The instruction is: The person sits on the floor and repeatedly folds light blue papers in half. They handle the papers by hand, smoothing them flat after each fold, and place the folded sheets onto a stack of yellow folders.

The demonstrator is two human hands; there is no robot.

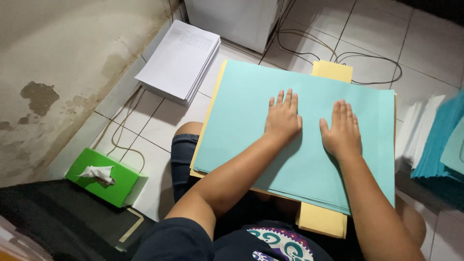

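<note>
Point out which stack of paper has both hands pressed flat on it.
The light blue-green stack on the lap, under the left hand and right hand. The white stack and the yellow sheets lie untouched.

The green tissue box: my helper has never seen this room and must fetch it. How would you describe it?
Start at the stained wall on the left and look down to the tiled floor at its foot. There sits the green tissue box, near a thin cable. It alone is bright green, with a white tissue sticking out.
</note>
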